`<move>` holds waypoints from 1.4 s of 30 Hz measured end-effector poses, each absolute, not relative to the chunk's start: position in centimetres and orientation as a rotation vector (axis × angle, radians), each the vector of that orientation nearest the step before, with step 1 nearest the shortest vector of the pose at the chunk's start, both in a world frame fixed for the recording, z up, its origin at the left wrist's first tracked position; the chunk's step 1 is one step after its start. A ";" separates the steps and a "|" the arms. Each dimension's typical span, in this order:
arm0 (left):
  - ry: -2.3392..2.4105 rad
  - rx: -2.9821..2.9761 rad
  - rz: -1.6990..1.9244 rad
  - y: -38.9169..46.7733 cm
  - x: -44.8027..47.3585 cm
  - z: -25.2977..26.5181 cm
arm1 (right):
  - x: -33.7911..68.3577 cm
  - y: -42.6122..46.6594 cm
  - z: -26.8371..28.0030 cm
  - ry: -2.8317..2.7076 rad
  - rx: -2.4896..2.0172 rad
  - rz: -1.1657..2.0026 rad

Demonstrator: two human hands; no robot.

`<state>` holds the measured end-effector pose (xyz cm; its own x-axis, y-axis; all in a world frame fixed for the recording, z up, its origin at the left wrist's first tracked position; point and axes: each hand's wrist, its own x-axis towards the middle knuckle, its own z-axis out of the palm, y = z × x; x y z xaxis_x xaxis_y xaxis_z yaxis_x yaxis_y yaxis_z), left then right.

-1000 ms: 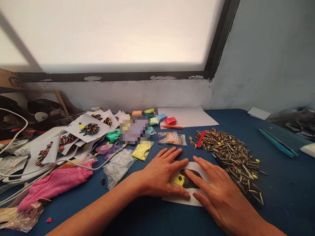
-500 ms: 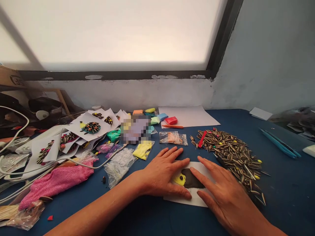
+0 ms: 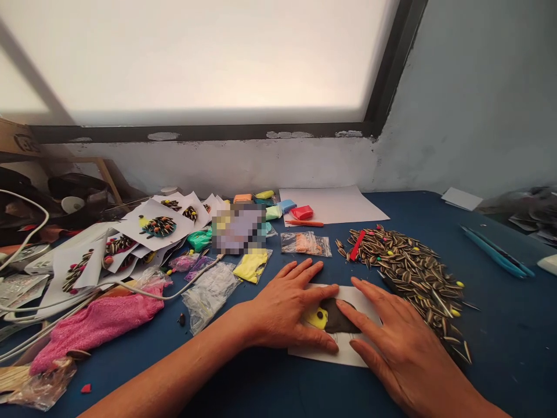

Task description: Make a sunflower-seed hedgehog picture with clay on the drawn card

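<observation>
As the right index meets dark clay [image 3: 334,319], smear risk

Right hand [image 3: 398,337]: fingers apart, tip at dark clay. Left hand [image 3: 289,307]: fingers spread, gripping nothing, thumb and index around yellow clay [image 3: 312,319]. Both clays lie on the card [image 3: 348,352], between the hands. Sideways drag could split the seam; if the left lifts, card may slip. Seeds [image 3: 411,264] sit just beside the right; a wide swing could scatter them.
</observation>
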<state>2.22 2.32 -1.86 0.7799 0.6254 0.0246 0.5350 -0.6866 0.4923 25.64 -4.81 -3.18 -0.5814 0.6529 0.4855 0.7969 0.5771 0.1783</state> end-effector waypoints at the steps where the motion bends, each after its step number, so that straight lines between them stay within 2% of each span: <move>1: 0.871 2.504 0.261 2.3 2.2 -1.8 | 25.6 -4.8 -3.1 -2.442 -1.178 -0.543; 18: 0.887 2.440 0.287 2.8 2.0 -1.4 | 25.3 -4.8 -2.8 -2.414 -1.129 -0.581; 27: 0.868 2.453 0.271 2.8 1.9 -1.5 | 25.6 -4.8 -3.2 -2.395 -1.229 -0.455; 42: 0.849 2.425 0.285 2.8 1.9 -1.7 | 25.4 -4.7 -2.8 -2.439 -1.191 -0.539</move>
<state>1.90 2.81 -1.71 0.7783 0.6276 0.0176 0.5114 -0.6499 0.5622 25.38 -4.67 -2.84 -0.5733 0.6611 0.4841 0.8034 0.5695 0.1739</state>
